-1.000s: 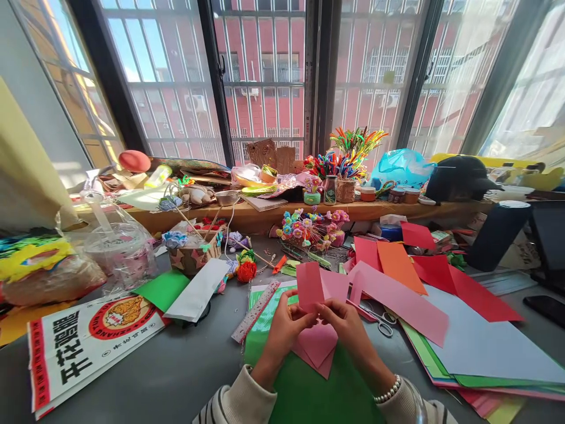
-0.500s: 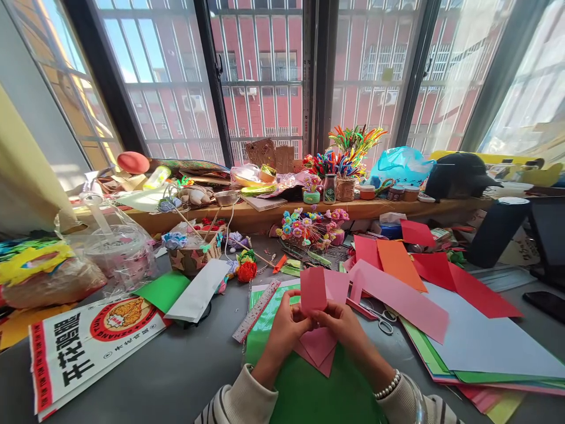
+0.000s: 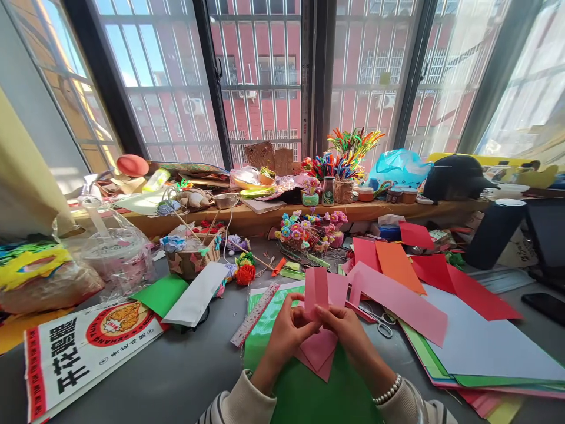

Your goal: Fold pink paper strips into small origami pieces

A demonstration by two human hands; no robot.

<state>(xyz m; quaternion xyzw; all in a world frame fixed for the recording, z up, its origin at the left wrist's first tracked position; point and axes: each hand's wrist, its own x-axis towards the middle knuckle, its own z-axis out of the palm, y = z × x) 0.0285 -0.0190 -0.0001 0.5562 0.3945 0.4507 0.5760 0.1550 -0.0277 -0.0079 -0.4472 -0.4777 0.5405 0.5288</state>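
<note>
A small folded piece of pink paper (image 3: pixel 316 288) stands upright between my two hands, with a crease running down it. My left hand (image 3: pixel 291 324) pinches its lower left part. On the lower right edge, my right hand (image 3: pixel 342 324) grips it with thumb and finger. Under my hands, more pink paper (image 3: pixel 321 350) lies on a green sheet (image 3: pixel 326 394). A ruler (image 3: pixel 255 315) rests left of my hands. To their right, scissors (image 3: pixel 384 327) lie partly beneath a long pink strip (image 3: pixel 401 303).
Coloured sheets (image 3: pixel 477 335) are stacked at the right, near a phone (image 3: pixel 545 308). At the left lie a printed paper bag (image 3: pixel 97 347) and a white paper strip (image 3: pixel 196 294). Yarn flowers (image 3: pixel 304 229) and a craft-filled ledge (image 3: pixel 256 218) stand behind.
The folded pink paper has turned and opened slightly, so its crease and two panels now face me. Both hands keep hold of it in nearly the same place.
</note>
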